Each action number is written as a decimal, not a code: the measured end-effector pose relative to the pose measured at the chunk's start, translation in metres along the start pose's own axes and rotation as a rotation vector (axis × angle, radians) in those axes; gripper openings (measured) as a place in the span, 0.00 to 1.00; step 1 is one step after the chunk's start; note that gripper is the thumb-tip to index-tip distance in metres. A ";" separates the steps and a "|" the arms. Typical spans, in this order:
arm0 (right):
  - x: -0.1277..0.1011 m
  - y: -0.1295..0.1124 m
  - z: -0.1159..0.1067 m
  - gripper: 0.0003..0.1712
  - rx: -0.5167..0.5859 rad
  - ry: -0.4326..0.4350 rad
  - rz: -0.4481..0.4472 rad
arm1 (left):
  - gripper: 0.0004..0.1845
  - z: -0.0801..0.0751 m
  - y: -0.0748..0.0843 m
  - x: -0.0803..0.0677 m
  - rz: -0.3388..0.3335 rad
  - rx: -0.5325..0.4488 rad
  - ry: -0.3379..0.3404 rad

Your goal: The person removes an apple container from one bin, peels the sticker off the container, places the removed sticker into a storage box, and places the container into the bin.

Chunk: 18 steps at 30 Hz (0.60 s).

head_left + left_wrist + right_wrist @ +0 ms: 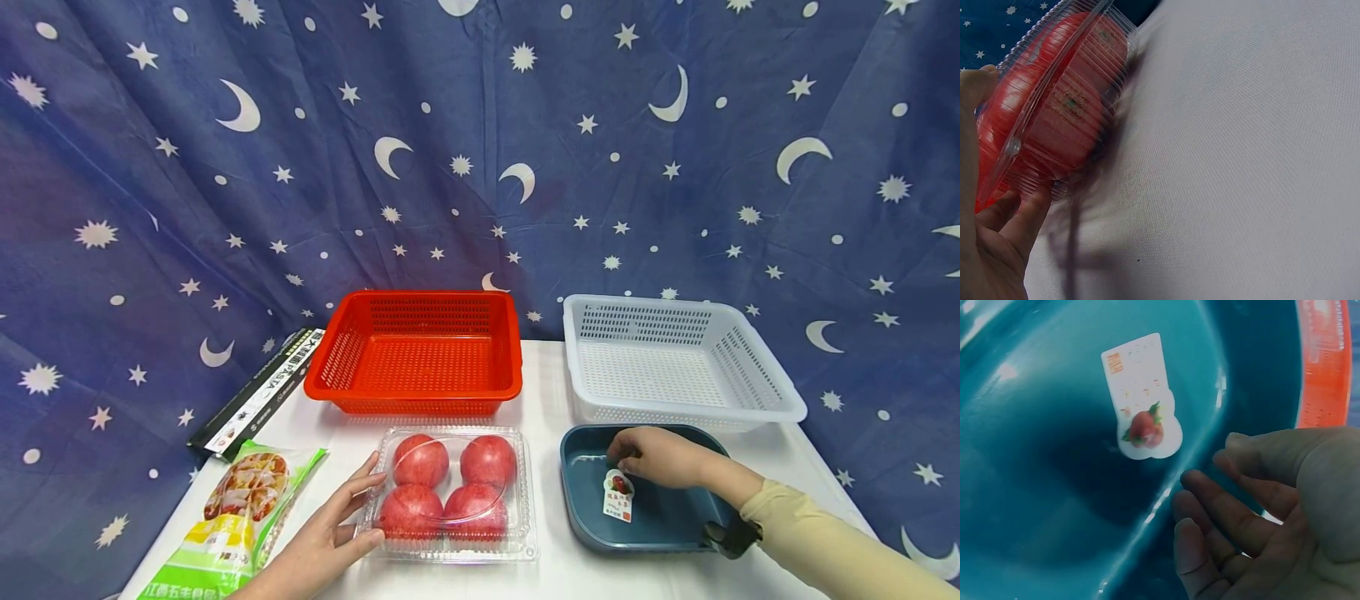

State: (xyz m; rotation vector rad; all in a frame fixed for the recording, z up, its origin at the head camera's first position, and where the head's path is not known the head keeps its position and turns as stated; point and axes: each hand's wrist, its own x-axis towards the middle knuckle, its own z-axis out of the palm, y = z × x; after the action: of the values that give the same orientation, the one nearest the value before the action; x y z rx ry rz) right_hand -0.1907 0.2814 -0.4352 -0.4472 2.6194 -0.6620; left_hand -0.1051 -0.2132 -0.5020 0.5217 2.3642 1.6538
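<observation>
A clear plastic clamshell box [510, 500] of several red tomatoes [421, 460] sits on the white table. My left hand [330, 525] is at its left side, fingers fairly straight and touching the plastic. In the left wrist view, the fingers [1025, 219] meet the ribbed wall of the box. To the right stands a dark teal basin [667, 525] with a white label [618, 493] bearing a strawberry picture on its inside surface. Over the basin, my right hand [663, 456] has loosely bent fingers with nothing between them. The right wrist view shows a gap between fingertips and label [1141, 400].
Behind stand a red basket [423, 392] and a white basket [675, 408]. On the left lie a black and white pasta box [258, 392] and a green and yellow food bag [225, 533]. A blue patterned curtain [450, 208] hangs behind the table.
</observation>
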 end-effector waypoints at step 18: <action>-0.008 -0.052 -0.001 0.18 0.180 0.296 -0.120 | 0.33 0.000 0.000 0.000 -0.010 -0.018 0.009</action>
State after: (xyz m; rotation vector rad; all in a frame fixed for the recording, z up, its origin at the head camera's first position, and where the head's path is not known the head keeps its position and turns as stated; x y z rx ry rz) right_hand -0.1731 0.2416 -0.4058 -0.4856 2.7867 -1.0666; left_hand -0.1054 -0.2127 -0.5024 0.4995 2.3526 1.6751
